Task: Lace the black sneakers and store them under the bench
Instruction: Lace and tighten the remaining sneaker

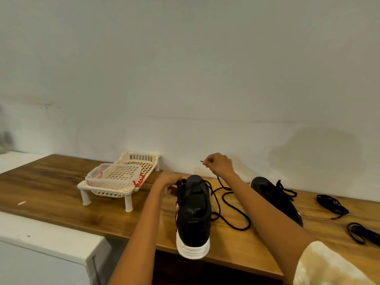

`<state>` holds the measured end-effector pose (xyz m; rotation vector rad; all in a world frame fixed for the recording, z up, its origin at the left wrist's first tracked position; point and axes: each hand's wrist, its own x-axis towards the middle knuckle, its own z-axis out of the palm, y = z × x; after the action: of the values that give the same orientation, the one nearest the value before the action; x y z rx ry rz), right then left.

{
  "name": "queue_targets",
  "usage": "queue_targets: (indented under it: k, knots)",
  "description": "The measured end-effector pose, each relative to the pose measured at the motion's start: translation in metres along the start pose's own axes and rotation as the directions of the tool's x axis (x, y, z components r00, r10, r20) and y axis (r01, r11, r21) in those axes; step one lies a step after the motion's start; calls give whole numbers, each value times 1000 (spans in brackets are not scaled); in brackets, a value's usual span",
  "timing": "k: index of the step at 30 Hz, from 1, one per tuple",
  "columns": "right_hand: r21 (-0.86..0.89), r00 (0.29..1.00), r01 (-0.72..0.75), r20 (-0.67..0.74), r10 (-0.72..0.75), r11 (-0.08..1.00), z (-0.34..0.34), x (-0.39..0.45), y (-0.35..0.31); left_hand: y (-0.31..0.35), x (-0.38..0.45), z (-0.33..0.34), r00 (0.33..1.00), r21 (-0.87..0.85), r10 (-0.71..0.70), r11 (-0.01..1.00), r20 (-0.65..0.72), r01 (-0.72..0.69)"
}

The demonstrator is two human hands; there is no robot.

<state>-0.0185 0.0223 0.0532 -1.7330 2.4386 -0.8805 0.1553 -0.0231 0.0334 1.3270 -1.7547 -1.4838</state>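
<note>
My left grip [169, 177] holds the near sneaker [193, 210] at its toe on the worktop [61, 194]. My right grip [219, 163] pinches the lace [230, 210] tip above it; the second sneaker [275, 199] lies right of that grip.

At a wooden table [61, 194], the left hand [169, 178] grips a black sneaker [193, 210] while the right hand [219, 163] pinches its lace [232, 210] raised, a second sneaker [275, 198] lying to the right.

Bare wood [51, 188] left of the rack [115, 182]; right side crowded (laces [332, 203], probably loose).
</note>
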Motion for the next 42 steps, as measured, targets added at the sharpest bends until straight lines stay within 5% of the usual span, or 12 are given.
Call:
queue_targets:
  k: [3, 11, 35, 42]
  knots:
    - [213, 973, 107, 176, -146, 971, 11, -5, -26, -14, -1, -11, 998, -202, -48, 978, 26, 53]
    - [-49, 971, 89, 228, -75, 995, 49, -9, -38, -21, -3, -15, 992, -321, -84, 941, 92, 109]
    - [-100, 966, 85, 251, -58, 991, 54, -7, -38, -23, -7, -7, 999, -239, 3, 971, 52, 9]
    - [-15, 932, 86, 356, -75, 996, 44, -10, -37, -43, 2, 8, 987, -141, 147, 978, -69, -156]
